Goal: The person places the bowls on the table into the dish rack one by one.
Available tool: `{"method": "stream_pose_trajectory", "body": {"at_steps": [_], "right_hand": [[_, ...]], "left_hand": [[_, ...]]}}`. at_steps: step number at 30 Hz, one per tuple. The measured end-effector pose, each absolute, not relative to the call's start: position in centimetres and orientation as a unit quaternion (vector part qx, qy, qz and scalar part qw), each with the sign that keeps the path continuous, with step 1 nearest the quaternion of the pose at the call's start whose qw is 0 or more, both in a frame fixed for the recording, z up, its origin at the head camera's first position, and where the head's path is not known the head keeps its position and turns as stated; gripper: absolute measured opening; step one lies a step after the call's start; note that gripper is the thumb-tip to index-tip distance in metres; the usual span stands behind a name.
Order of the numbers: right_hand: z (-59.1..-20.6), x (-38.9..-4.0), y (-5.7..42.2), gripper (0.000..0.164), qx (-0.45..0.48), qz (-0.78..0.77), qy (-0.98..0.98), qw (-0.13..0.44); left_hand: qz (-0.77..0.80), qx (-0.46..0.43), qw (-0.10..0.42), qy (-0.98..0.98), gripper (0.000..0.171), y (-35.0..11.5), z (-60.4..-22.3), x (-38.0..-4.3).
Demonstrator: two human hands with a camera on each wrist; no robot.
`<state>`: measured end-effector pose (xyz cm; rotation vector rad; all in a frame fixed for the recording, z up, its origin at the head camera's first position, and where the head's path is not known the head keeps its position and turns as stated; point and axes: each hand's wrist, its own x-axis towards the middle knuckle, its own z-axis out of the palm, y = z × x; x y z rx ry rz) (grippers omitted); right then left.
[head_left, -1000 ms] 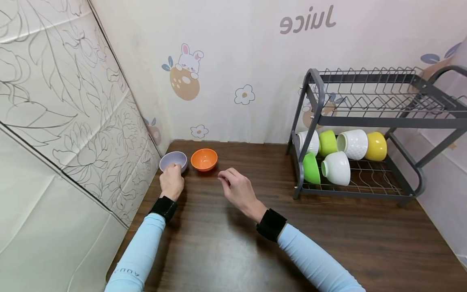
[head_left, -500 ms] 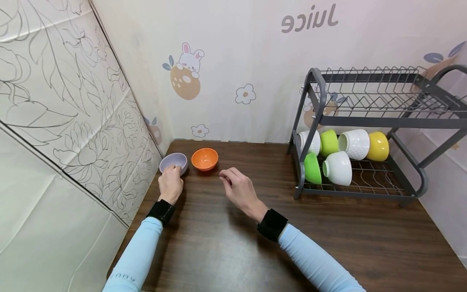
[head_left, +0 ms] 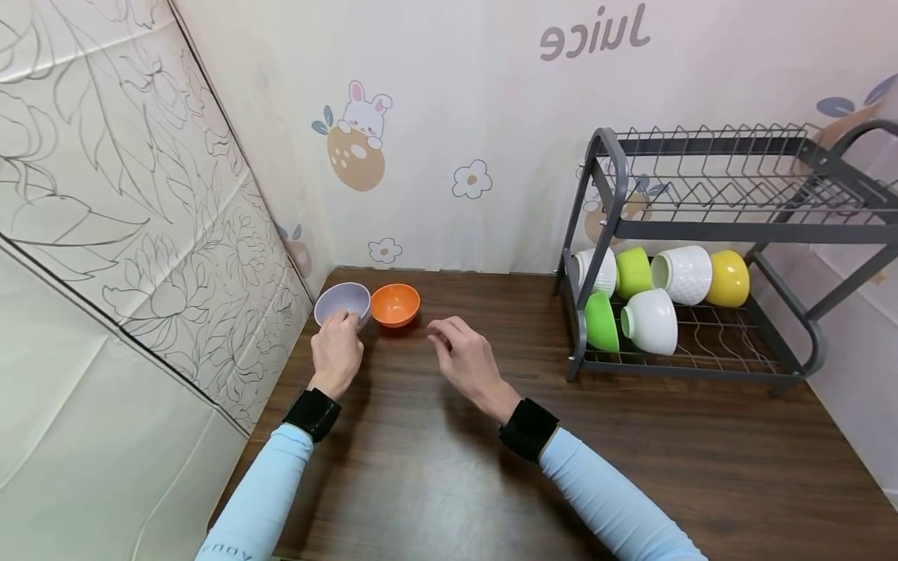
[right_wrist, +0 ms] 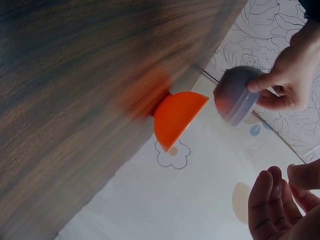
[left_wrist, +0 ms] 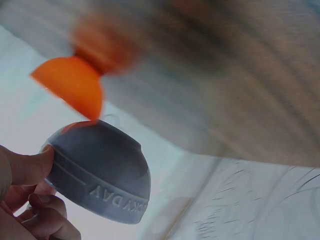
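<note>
My left hand (head_left: pixel 337 354) pinches the near rim of a lavender bowl (head_left: pixel 341 300), thumb on the outer wall. Raised lettering runs round that bowl (left_wrist: pixel 102 170) in the left wrist view. It is raised off the table, as the right wrist view shows. Just right of it an orange bowl (head_left: pixel 396 305) stands upright on the table. My right hand (head_left: pixel 468 360) hovers right of the orange bowl, fingers loosely curled and holding nothing; its fingers (right_wrist: pixel 261 200) are apart from both bowls in the right wrist view.
A dark two-tier dish rack (head_left: pixel 691 231) stands on the right of the brown wooden table (head_left: pixel 421 467). Its lower tier carries several cups and bowls, including a white bowl (head_left: pixel 648 322) and a yellow cup (head_left: pixel 728 279). Patterned walls close off the back and left.
My left hand has lifted the lavender bowl and shifted it slightly right, nearer the orange bowl. My right hand has drifted slightly right.
</note>
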<state>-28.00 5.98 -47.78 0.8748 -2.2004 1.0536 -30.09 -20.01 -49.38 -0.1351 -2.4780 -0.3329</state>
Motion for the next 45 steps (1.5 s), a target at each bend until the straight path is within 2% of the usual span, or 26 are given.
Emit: {"method": "stream_pose_trajectory", "body": {"at_steps": [4, 11, 18, 25, 38, 45], "right_hand": [[-47.6, -28.2, 6.4, 0.015, 0.319, 0.392, -0.819, 0.273], [-47.1, -28.3, 7.4, 0.017, 0.311, 0.383, -0.820, 0.290], [-46.5, -28.4, 8.3, 0.017, 0.299, 0.379, -0.819, 0.309], [-46.2, -28.4, 9.1, 0.020, 0.289, 0.370, -0.823, 0.319], [-46.5, -27.8, 10.5, 0.037, 0.293, 0.340, -0.835, 0.319], [-46.6, -27.5, 11.7, 0.028, 0.293, 0.321, -0.843, 0.316]], "left_hand": [[-0.127, -0.080, 0.332, -0.931, 0.014, -18.5, -48.1, -29.6], [-0.120, -0.120, 0.324, -0.931, 0.016, -15.9, -46.6, -28.6], [-0.113, -0.161, 0.345, -0.918, 0.015, -13.9, -45.8, -27.8], [-0.110, -0.197, 0.342, -0.912, 0.013, -12.0, -45.1, -27.1], [-0.102, -0.267, 0.330, -0.900, 0.023, -8.5, -44.2, -26.0], [-0.102, -0.296, 0.322, -0.894, 0.024, -7.1, -43.9, -25.7]]}}
